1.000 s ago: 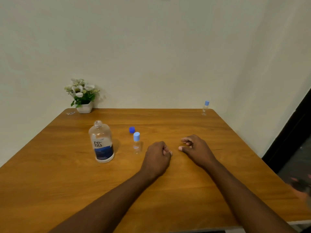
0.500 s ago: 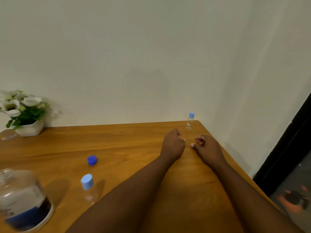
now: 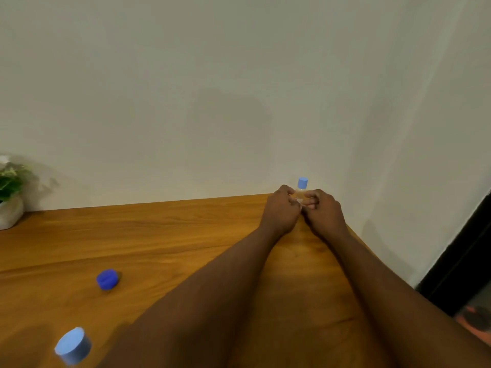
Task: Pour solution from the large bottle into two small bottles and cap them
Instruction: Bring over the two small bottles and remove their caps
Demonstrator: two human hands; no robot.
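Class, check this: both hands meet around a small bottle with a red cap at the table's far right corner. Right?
Not quite. The head view shows the small bottle has a light blue cap, not red. The left hand and right hand do meet around it at the table's far right corner.

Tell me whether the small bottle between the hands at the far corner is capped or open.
Capped. A light blue cap sits on the small bottle, which stands upright between the left hand and right hand.
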